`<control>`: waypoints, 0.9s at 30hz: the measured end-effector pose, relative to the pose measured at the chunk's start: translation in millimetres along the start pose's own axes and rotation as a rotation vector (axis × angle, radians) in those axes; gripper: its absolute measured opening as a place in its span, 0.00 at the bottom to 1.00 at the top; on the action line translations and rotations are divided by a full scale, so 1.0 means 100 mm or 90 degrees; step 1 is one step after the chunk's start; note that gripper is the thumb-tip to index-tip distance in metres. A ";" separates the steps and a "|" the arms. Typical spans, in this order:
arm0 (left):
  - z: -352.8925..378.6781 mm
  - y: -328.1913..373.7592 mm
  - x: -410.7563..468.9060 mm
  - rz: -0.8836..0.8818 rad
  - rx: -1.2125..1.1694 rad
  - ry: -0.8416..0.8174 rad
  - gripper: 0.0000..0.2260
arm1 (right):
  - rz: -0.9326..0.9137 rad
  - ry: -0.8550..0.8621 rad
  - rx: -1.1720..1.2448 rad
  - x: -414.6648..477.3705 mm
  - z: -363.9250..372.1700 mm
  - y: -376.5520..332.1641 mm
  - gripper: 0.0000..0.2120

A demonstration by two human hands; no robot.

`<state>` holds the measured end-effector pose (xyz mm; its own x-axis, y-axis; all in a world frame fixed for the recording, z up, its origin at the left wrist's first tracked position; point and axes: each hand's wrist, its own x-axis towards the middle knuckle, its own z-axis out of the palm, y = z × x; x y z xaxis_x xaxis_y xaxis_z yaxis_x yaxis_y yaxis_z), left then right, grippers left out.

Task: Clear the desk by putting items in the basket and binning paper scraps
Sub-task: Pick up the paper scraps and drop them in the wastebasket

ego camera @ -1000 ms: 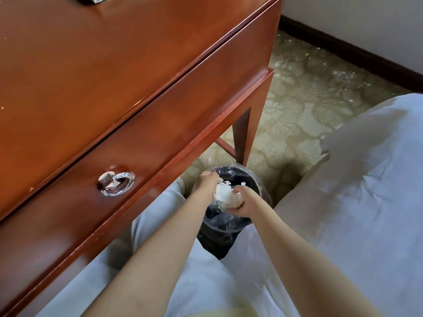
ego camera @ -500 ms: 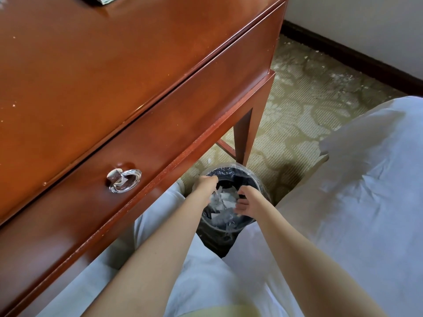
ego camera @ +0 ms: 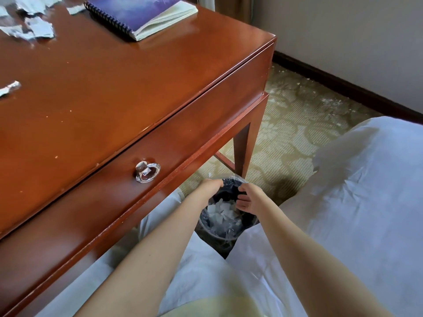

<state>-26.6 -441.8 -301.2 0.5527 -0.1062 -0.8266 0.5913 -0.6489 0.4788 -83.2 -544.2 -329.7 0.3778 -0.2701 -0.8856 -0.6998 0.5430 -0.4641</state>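
A small black bin (ego camera: 229,235) with a clear plastic liner stands on the floor under the desk's front edge, between my knees. White paper scraps (ego camera: 221,211) lie inside it. My left hand (ego camera: 209,187) hovers over the bin's left rim and my right hand (ego camera: 249,199) over its right rim. Both have loosely curled fingers and hold nothing. More torn paper scraps (ego camera: 34,28) lie on the desk (ego camera: 114,83) at the far left, with one more scrap (ego camera: 9,88) at the left edge. A purple spiral notebook (ego camera: 137,12) lies at the back of the desk.
The desk has a front drawer with a glass ring pull (ego camera: 147,172). Its leg (ego camera: 243,149) stands just behind the bin. A white-sheeted bed (ego camera: 366,191) fills the right side. Patterned carpet (ego camera: 286,133) lies between desk, bed and wall.
The wad of scraps my hands held over the bin has dropped into it, and both hands have come apart empty. The view has tilted up, showing the desk top.
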 end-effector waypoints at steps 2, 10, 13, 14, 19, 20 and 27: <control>-0.01 0.03 -0.10 0.022 0.003 -0.015 0.22 | -0.019 -0.004 0.011 -0.10 -0.01 -0.07 0.16; 0.00 0.18 -0.66 0.187 0.091 -0.005 0.10 | -0.112 -0.022 0.057 -0.51 -0.17 -0.30 0.09; -0.07 0.30 -0.90 0.270 0.103 0.006 0.13 | -0.177 -0.022 0.054 -0.72 -0.21 -0.41 0.10; -0.10 0.33 -1.00 0.297 0.108 0.004 0.14 | -0.202 -0.025 0.059 -0.81 -0.22 -0.46 0.10; -0.24 0.46 -1.47 0.427 0.158 -0.006 0.11 | -0.339 -0.030 0.040 -1.24 -0.26 -0.67 0.11; -0.28 0.48 -1.56 0.447 0.169 -0.002 0.11 | -0.365 -0.027 0.034 -1.32 -0.26 -0.70 0.11; -0.78 0.76 -2.10 0.580 0.120 0.019 0.05 | -0.496 -0.069 0.022 -1.89 -0.03 -1.04 0.10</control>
<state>-52.3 -410.3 -68.1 0.7734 -0.6167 -0.1467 -0.1814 -0.4370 0.8810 -84.0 -551.9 -114.2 0.8099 -0.5051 -0.2981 -0.1902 0.2547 -0.9481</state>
